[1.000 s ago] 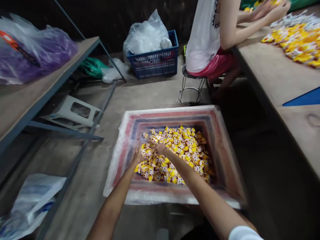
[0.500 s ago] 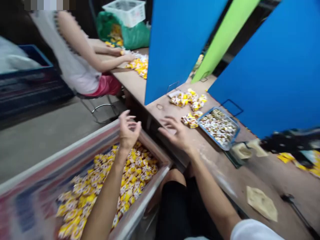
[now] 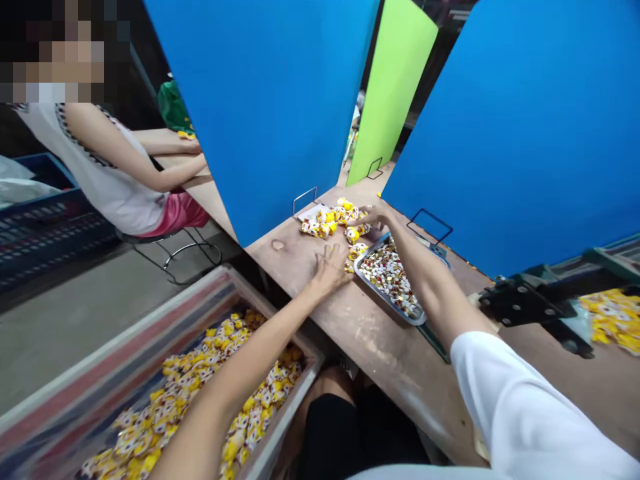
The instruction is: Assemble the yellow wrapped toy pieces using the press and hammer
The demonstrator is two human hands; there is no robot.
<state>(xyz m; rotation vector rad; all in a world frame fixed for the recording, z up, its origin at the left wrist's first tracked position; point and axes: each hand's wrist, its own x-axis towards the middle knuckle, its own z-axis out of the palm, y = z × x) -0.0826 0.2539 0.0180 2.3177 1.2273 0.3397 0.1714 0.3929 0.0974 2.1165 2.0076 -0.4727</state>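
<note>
Roughly at twelve o'clock, a steel tray (image 3: 385, 297) holds white-wrapped sweets (image 3: 387, 277); a lined bin (image 3: 125, 337) at seven o'clock holds yellow packets (image 3: 160, 420). Both the left hand (image 3: 330, 270) and the right hand (image 3: 375, 217) have their fingers open, gripping nothing, above the bench (image 3: 360, 340).

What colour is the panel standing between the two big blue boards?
The panel is plain lime green; it shows best in the head view.

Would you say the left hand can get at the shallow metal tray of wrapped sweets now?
Probably yes. The left hand lies open on the brown wooden tabletop beside the shallow metal tray, with a few yellow-wrapped sweets between them. The right forearm crosses just the tray's far side.
</note>
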